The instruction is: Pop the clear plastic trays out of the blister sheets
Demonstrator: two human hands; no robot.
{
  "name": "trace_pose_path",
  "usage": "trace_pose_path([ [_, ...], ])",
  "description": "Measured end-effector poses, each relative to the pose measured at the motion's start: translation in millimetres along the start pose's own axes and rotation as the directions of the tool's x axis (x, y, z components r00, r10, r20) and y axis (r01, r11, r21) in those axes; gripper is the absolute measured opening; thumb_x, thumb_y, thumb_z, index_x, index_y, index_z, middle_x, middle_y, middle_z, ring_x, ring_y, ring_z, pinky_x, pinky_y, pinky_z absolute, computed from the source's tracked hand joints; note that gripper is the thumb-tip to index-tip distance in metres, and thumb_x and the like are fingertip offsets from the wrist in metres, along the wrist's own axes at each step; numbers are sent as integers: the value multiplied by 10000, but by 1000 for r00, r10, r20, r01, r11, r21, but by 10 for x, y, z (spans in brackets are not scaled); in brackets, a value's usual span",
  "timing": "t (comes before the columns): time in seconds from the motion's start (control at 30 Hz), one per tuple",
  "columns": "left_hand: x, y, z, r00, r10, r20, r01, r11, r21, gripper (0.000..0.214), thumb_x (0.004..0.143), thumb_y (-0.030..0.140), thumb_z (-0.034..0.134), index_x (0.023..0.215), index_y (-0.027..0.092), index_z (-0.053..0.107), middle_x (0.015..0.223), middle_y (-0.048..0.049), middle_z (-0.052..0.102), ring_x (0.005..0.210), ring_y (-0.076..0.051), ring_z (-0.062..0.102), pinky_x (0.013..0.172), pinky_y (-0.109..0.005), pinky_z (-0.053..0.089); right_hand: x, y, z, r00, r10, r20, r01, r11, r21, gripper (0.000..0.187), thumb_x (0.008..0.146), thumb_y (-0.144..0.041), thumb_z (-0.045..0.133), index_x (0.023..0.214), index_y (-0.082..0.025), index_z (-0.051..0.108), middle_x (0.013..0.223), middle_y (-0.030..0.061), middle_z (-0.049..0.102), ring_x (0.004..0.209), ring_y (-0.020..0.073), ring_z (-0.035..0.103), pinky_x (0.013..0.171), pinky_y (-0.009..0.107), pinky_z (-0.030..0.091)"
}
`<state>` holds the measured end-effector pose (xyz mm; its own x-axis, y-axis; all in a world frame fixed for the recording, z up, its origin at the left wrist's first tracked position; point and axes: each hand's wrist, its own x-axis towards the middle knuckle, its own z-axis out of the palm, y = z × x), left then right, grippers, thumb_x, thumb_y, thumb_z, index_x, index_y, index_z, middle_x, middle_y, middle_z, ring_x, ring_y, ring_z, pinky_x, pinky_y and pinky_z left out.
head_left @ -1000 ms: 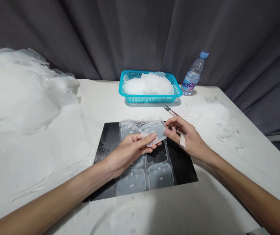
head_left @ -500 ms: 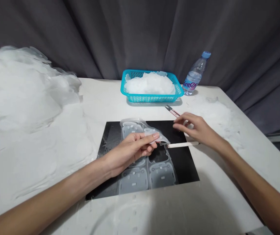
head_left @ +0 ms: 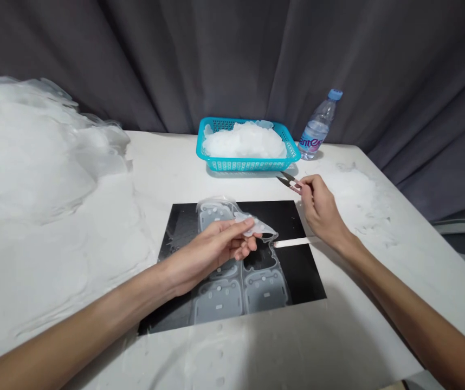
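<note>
Snips (head_left: 295, 186) slant lengthwise, tips leftward, right grip (head_left: 322, 214) pinching them, left grip (head_left: 220, 238) pinching translucent sheet (head_left: 262, 226).

Left hand (head_left: 215, 246) pinching translucent sheet (head_left: 264, 228); right hand (head_left: 324, 211) gripping snips (head_left: 290, 183) near blue basket (head_left: 249, 164).

A white table (head_left: 167, 168) carries heaped sheets (head_left: 33, 157) at upper left, a basket (head_left: 252, 164) at upper centre, a bottle (head_left: 315, 132) beside it, a mat (head_left: 303, 279) mid-frame, scraps (head_left: 358, 197) at right.

The head view looks forward, down across the table (head_left: 167, 168).
</note>
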<state>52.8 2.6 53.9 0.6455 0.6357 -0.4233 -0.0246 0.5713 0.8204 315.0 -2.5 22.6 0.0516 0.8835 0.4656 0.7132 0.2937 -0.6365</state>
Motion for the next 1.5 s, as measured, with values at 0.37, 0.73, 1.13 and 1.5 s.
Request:
trace_pose_path([
  [0.37,-4,76,-102,997,68,-32,-60,979,195,502,928,646,662,790,167,719,684,-24,616,612,-133,517,600,-256,416,-285,-343,131,939,-232,252,121,914,388,283,982,-110,549,1135,-238,750,971,53,601,868,181,596,720,308,493],
  [0.73,60,-36,-216,723,677,136,-515,397,760,382,925,375,777,1263,243,659,1292,-87,689,1241,-259,611,1112,-375,437,-306,-379,177,949,-52,310,-130,832,539,131,960,-243,677,984,-244,807,907,39,627,764,156,581,643,289,459],
  [1.13,95,-118,-156,819,573,32,-440,592,676,213,958,409,735,962,202,788,995,-52,777,901,-199,678,858,-301,491,-248,-297,77,920,11,393,-208,862,463,432,1045,-541,560,1308,-254,747,913,54,685,880,194,638,753,330,504],
  [1.5,79,-222,-186,750,661,2,-461,520,719,160,945,363,760,897,210,772,878,-22,771,800,-170,680,742,-267,494,-275,-277,96,934,-130,334,-3,929,370,289,1068,-378,574,1231,-272,787,816,22,702,808,194,585,805,369,471],
])
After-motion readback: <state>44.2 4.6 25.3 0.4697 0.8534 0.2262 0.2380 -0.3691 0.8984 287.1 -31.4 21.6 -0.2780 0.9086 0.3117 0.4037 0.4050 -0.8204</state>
